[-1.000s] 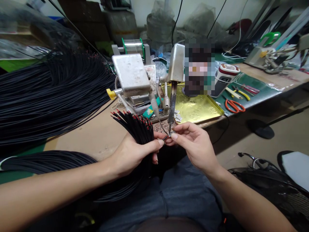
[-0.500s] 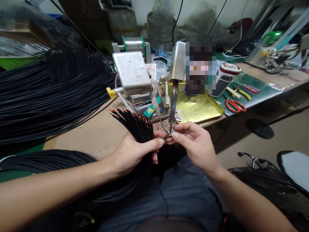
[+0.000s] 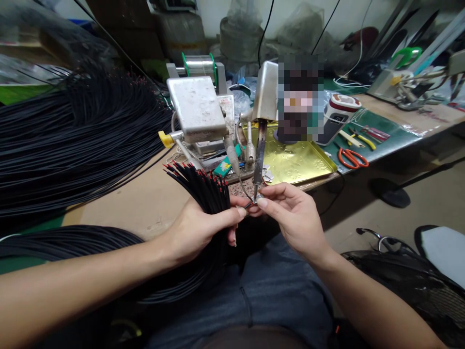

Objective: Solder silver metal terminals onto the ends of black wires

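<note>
My left hand (image 3: 199, 227) is closed round a thick bundle of black cables (image 3: 209, 191) whose red-tipped ends fan out above it. Between its thumb and fingers one black cable (image 3: 248, 205) points right. My right hand (image 3: 300, 220) pinches a small shiny metal part (image 3: 259, 198), too small to make out well. The cable's end meets this part. Above it a soldering iron (image 3: 259, 157), fixed in a metal machine head, points down with its tip at the joint. A thin feed tube (image 3: 242, 183) reaches the same spot from the left.
A large heap of black cables (image 3: 72, 135) covers the bench's left. Behind the iron are a metal housing (image 3: 198, 106) and a solder wire spool (image 3: 199, 65). To the right lie a gold tray (image 3: 296, 165), orange-handled scissors (image 3: 352, 158) and yellow-handled pliers (image 3: 367, 142). A black fan (image 3: 407, 286) stands lower right.
The view has shifted very slightly. Both hands keep their grip, and the cable end and metal part stay under the iron's tip.
</note>
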Motion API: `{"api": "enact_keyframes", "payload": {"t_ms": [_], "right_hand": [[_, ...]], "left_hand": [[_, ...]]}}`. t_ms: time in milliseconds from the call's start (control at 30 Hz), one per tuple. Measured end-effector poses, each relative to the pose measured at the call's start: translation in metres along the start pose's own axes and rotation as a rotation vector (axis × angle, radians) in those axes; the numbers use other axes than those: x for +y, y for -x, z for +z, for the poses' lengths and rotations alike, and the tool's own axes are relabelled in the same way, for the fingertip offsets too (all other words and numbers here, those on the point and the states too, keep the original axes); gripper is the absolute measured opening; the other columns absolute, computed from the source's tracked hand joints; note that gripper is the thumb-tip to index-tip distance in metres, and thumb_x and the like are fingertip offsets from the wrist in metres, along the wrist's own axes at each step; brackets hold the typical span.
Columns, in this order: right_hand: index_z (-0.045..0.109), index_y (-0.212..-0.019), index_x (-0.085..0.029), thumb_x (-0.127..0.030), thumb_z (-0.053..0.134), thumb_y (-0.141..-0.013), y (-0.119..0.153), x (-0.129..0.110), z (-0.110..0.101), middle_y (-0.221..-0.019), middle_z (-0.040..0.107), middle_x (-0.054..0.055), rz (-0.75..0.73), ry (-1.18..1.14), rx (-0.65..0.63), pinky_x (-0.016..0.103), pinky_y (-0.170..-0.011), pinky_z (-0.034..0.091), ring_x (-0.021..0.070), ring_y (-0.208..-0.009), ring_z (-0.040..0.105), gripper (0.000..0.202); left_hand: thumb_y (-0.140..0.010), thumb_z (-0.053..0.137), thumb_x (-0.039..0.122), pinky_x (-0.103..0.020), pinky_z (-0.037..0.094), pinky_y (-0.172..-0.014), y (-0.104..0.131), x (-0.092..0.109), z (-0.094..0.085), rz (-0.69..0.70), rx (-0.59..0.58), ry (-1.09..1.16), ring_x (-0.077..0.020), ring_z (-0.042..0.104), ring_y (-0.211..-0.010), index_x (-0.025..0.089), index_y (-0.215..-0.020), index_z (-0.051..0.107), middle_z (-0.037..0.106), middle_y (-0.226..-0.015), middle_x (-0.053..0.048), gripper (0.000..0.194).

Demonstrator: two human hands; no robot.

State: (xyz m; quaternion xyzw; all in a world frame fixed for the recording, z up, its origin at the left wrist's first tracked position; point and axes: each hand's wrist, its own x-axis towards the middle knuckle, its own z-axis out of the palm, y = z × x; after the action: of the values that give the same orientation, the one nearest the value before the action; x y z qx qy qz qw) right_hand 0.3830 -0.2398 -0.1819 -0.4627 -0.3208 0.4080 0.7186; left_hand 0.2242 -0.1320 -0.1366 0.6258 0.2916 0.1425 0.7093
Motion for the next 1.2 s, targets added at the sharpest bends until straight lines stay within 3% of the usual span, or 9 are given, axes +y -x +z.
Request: {"api": "enact_keyframes", "payload": {"t_ms": [500,733,933,1100,1200], "right_hand": [[0.069,-0.098,-0.014,-0.029,0.087,-0.083,0.0011,-0.0014,-0.0004,-0.084,0.077,0.006,0.003,0.028,0.003,0.027,-0.075,0.066,0.0180,-0.075,0.078,0.028],[0.069,-0.097,-0.016,-0.024,0.086,-0.084,0.0019,0.0025,-0.0010,-0.085,0.075,0.001,-0.018,-0.005,-0.011,0.023,-0.074,0.065,0.0138,-0.073,0.077,0.023],[0.068,-0.094,-0.015,-0.025,0.086,-0.083,0.0041,-0.0002,0.0007,-0.082,0.077,0.005,0.010,0.000,0.012,0.025,-0.073,0.066,0.0163,-0.073,0.077,0.024],[0.069,-0.093,-0.015,-0.023,0.085,-0.083,0.0054,-0.0027,0.0024,-0.082,0.077,0.005,-0.002,0.029,0.027,0.022,-0.072,0.065,0.0151,-0.072,0.077,0.021],[0.069,-0.093,-0.014,-0.022,0.085,-0.083,0.0064,-0.0030,0.0036,-0.082,0.077,0.004,-0.025,0.043,0.034,0.020,-0.072,0.065,0.0139,-0.072,0.077,0.020]], "left_hand": [[-0.077,0.079,0.034,-0.021,0.050,-0.051,-0.0006,-0.0014,-0.0006,-0.030,0.001,0.005,-0.0121,0.059,-0.046,0.007,-0.104,0.068,0.063,-0.054,0.000,0.040],[-0.078,0.079,0.034,-0.022,0.051,-0.052,-0.0014,-0.0004,0.0004,-0.034,-0.006,-0.018,-0.0123,0.060,-0.047,0.007,-0.102,0.071,0.064,-0.055,-0.001,0.037],[-0.077,0.081,0.034,-0.023,0.053,-0.055,0.0001,0.0017,0.0007,-0.053,0.003,-0.010,-0.0139,0.062,-0.050,0.010,-0.101,0.073,0.064,-0.055,-0.001,0.035],[-0.076,0.083,0.034,-0.024,0.054,-0.055,0.0002,0.0010,0.0006,-0.061,0.011,0.021,-0.0127,0.063,-0.051,0.010,-0.101,0.072,0.073,-0.072,-0.005,0.037],[-0.078,0.082,0.035,-0.023,0.055,-0.057,0.0011,0.0003,-0.0001,-0.058,-0.001,0.023,-0.0133,0.064,-0.052,0.009,-0.103,0.070,0.069,-0.063,-0.002,0.038]]}}
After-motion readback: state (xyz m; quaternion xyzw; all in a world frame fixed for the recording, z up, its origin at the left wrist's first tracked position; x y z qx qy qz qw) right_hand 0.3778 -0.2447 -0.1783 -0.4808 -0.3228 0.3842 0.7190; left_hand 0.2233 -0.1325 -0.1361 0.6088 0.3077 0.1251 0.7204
